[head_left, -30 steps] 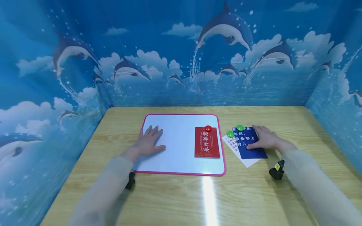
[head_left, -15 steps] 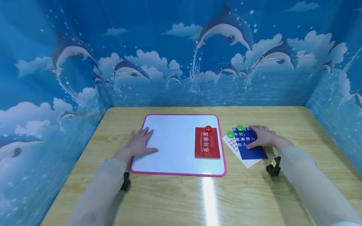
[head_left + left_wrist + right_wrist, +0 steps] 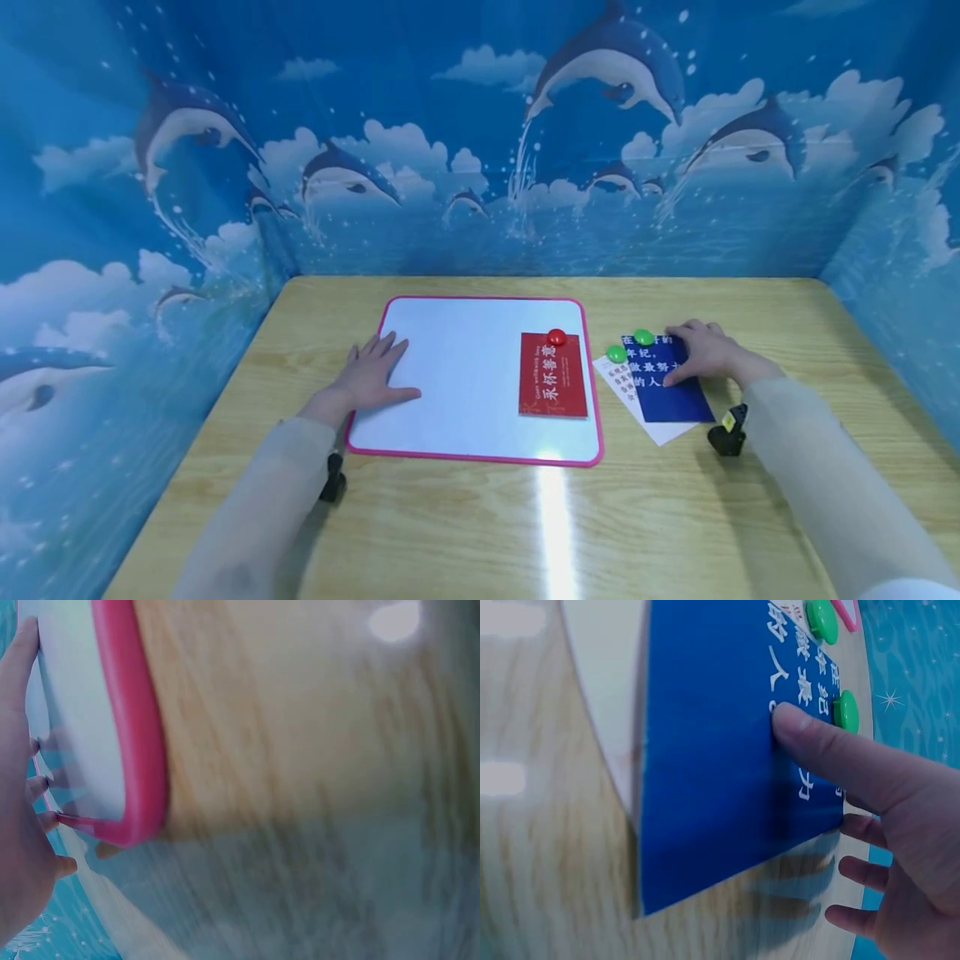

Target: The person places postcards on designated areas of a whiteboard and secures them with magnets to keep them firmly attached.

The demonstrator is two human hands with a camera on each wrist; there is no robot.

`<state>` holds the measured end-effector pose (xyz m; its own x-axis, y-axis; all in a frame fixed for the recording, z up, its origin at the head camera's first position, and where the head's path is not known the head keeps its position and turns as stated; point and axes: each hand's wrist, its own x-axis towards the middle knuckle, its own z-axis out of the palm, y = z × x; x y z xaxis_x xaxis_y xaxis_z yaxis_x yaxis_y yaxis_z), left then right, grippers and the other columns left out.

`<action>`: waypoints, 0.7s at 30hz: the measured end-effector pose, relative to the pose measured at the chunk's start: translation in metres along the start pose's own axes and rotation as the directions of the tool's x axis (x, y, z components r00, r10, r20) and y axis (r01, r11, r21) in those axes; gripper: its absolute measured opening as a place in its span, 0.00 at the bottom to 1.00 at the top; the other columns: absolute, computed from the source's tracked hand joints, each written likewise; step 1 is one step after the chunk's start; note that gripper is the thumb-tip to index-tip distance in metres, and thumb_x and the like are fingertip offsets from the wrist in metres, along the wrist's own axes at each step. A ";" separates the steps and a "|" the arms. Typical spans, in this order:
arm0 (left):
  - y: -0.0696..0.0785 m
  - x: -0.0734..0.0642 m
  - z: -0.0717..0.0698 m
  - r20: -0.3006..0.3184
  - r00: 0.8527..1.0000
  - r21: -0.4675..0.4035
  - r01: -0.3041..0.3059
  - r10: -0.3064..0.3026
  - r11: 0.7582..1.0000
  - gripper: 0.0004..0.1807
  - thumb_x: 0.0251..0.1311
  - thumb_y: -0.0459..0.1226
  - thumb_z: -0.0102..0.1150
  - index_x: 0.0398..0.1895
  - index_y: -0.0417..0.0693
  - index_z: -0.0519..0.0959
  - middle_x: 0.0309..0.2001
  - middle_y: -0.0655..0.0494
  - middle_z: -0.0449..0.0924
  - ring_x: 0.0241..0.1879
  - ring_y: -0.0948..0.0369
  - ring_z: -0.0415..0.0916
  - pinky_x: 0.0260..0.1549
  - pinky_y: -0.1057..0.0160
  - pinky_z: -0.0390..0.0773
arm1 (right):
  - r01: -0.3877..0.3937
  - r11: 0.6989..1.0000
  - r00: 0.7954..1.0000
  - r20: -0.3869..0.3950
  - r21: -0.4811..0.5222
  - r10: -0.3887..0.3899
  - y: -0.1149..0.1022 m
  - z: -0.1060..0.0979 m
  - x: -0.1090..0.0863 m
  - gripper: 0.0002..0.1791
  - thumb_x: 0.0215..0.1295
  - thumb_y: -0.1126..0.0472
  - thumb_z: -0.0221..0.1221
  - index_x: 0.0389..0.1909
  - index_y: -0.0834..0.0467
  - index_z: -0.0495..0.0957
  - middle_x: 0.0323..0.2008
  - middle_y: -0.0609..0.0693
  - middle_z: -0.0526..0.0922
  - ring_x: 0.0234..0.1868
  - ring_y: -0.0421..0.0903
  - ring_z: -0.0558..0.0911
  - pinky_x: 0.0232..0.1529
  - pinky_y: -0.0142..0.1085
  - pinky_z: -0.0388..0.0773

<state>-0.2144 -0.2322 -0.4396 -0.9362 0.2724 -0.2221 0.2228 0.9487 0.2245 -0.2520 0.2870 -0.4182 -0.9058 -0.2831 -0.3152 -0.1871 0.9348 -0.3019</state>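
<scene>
Left hand [image 3: 366,382]: fingers fanned and straight, gripping nothing, over the left edge of the white rectangular board with a pink rim [image 3: 457,375]. Whether the fingertips touch its surface, cannot tell. One second ago this hand was farther in over the board; now nearer that edge, much as it was half a second ago.

Right hand [image 3: 705,354]: at the right side of the dark-blue rectangular card with white characters [image 3: 656,392]. In the right wrist view the thumb lies over the card's face, the other fingers apart and beyond its edge, shadows on the wood-grain table [image 3: 450,533]. Grip loose, not closed round anything; thumb contact uncertain. Little changed in place over the second.

Left of the right thumb: the white paper card with dark print [image 3: 627,392], partly under the blue one, a strip showing. Ahead and left of that thumb, two glossy green round magnets [image 3: 617,353] [image 3: 644,337], one by the white card's upper corner, one at the blue card's top edge.

Between the hands, on the board's right part: the red rectangular card with white characters [image 3: 553,375], a glossy red round magnet [image 3: 557,337] at its top edge. Cards and magnets keep their earlier arrangement.
</scene>
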 end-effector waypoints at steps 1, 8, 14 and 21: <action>0.000 0.000 -0.001 0.001 1.000 0.001 -0.001 0.001 1.000 0.53 0.50 0.66 0.55 0.73 0.48 0.51 0.74 0.42 0.42 0.73 0.40 0.36 0.65 0.32 0.37 | 0.001 1.000 1.000 -0.002 0.010 -0.001 0.000 0.000 0.001 0.61 0.38 0.39 0.71 0.66 0.71 0.56 0.61 0.75 0.57 0.57 0.73 0.58 0.56 0.68 0.60; 0.000 0.000 -0.001 -0.001 1.000 0.002 -0.001 0.001 1.000 0.53 0.50 0.66 0.55 0.73 0.48 0.50 0.74 0.42 0.42 0.73 0.41 0.36 0.65 0.32 0.37 | -0.079 0.992 0.997 -0.007 0.102 0.080 -0.004 -0.001 0.006 0.51 0.44 0.50 0.71 0.63 0.73 0.59 0.53 0.77 0.56 0.53 0.72 0.62 0.55 0.65 0.63; -0.002 0.000 0.001 -0.019 1.000 0.002 -0.007 0.007 1.000 0.53 0.50 0.66 0.55 0.73 0.48 0.51 0.74 0.42 0.42 0.73 0.41 0.37 0.65 0.31 0.38 | -0.133 0.979 0.990 -0.013 0.156 0.137 -0.008 -0.002 0.009 0.43 0.49 0.59 0.68 0.61 0.75 0.59 0.51 0.76 0.55 0.49 0.69 0.67 0.54 0.62 0.68; -0.001 -0.001 0.001 -0.016 1.000 -0.009 -0.012 0.012 1.000 0.52 0.50 0.65 0.55 0.73 0.49 0.51 0.74 0.42 0.42 0.73 0.41 0.37 0.65 0.31 0.38 | -0.139 0.966 0.986 -0.058 0.218 0.155 -0.003 -0.001 0.007 0.36 0.53 0.63 0.64 0.59 0.75 0.62 0.53 0.79 0.58 0.52 0.70 0.64 0.56 0.62 0.65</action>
<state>-0.2138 -0.2334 -0.4411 -0.9377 0.2813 -0.2041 0.2319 0.9438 0.2356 -0.2578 0.2828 -0.4187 -0.9443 -0.1222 -0.3057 0.0277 0.8958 -0.4437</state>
